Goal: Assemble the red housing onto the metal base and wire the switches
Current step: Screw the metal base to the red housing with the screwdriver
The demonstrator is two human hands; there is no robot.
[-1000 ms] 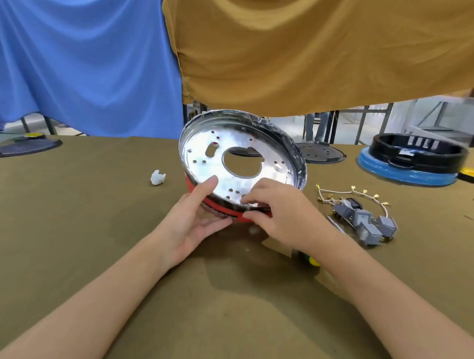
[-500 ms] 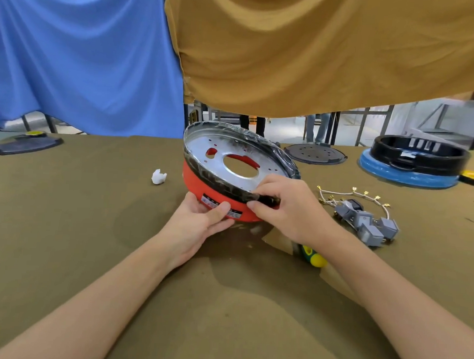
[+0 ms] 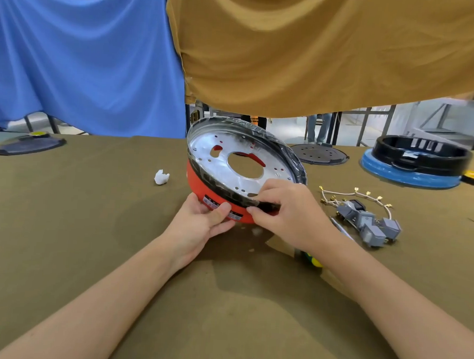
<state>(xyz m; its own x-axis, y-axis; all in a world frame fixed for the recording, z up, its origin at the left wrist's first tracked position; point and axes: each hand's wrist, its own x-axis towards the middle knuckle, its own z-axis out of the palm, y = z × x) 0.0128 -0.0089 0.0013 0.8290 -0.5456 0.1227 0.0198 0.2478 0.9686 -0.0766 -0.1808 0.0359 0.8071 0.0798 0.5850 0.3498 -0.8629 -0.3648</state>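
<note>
Metal base (image 3: 239,163): round silver plate with a large central hole and small drilled holes, seated in the red housing (image 3: 199,181); the pair is tipped up off the table (image 3: 88,225), its open face toward the camera.
Left hand (image 3: 200,221): fingers cupped under the near lower wall of the red housing, thumb pressed flat on the label strip; it holds the housing from below.
Right hand (image 3: 292,210): just right of the left thumb, fingertips (image 3: 252,209) pinching the dark rim band at the near edge of the base.
Change from a second ago: the plate then faced up more steeply with only a sliver of red showing; now the assembly is rotated, the red wall and its label are exposed, and the left hand has shifted from the rim down to the housing's side.
Switches (image 3: 366,223): grey blocks on white wires with brass terminals, lying well right of the right hand's knuckles.
White scrap (image 3: 161,177): on the table, left of the housing.
</note>
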